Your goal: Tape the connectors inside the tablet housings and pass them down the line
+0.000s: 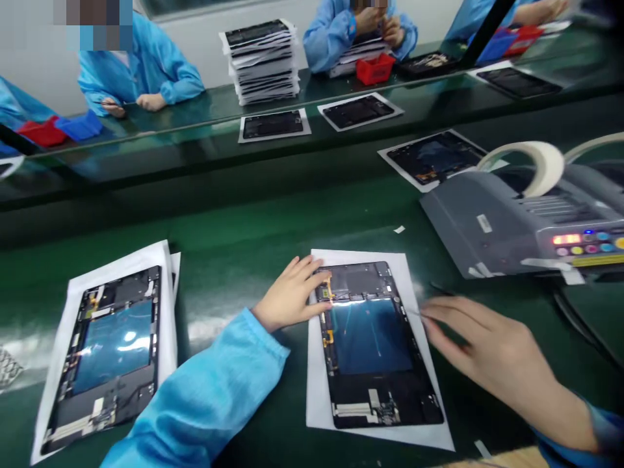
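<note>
The left hand (291,296) is lying flat in the middle of the frame, its blue sleeve reaching in from the bottom edge. Its fingers are spread and pressing on the upper left corner of the opened tablet (373,344), touching it without grasping. The right hand (487,354) is coming in from the lower right, palm down, with fingers stretched out loosely towards the tablet's right edge. The fingertips are hovering just beside that edge, blurred, and clasping nothing that shows.

The tablet is lying face-open on a white sheet (316,390) at centre bottom of the green bench (244,247). A second tablet (114,351) on its own paper is sitting at lower left. A grey tape machine (511,221) with lit buttons is standing at the right, carrying a pale tape roll (541,166). Along the top, people in blue coats are sitting behind a raised shelf, beside a stack of tablets (266,62) and a red bin (375,68).
</note>
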A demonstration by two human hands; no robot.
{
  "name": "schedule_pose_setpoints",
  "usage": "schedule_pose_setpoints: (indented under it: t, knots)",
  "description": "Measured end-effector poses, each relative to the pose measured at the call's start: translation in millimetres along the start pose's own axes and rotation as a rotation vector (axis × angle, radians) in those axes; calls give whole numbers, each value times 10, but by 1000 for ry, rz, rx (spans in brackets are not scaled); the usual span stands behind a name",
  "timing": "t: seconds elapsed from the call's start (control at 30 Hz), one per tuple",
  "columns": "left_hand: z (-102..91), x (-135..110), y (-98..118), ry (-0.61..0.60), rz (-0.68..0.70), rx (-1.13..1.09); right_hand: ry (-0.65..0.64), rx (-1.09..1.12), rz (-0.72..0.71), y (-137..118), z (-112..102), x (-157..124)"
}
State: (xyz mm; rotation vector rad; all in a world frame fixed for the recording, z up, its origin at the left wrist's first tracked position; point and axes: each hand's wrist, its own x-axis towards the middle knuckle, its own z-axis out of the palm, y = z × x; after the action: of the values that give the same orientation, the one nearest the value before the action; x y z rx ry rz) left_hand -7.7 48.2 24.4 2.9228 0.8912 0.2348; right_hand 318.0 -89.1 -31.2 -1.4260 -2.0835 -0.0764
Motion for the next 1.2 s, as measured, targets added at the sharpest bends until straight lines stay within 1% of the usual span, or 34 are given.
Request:
schedule_pose_setpoints:
  t: [0.07,0.13,0.2,0.23,0.3,0.4,0.6,0.9,1.03,1.13,1.2]
  knots:
    - [97,-73,-22,-36,4,-48,-55,57,-65,-246,213,316]
    - [152,-174,5,-18,0,-56,-25,34,-113,-442,406,674]
    - [175,-250,54,15,15,-37,18,-27,-141,-580,564,972]
    - [179,-271,77,31,25,-29,30,-52,-155,-629,625,1076]
    - [184,-277,109,56,34,-26,36,-78,-183,-690,705,1194]
    - [188,-243,123,82,23,-39,29,-99,-229,-715,737,1220]
    - [165,-209,141,105,14,-63,-1,-108,-315,-715,709,1200]
    - [173,-217,149,64,-5,-68,-73,-190,-375,-703,685,1149]
    - [184,-207,132,75,-11,-111,-182,-218,-340,-722,713,1111]
    - [168,-179,123,36,-35,-135,-264,-220,-273,-805,738,1148]
    - [149,-159,120,3,-48,-119,-262,-209,-248,-871,687,1163]
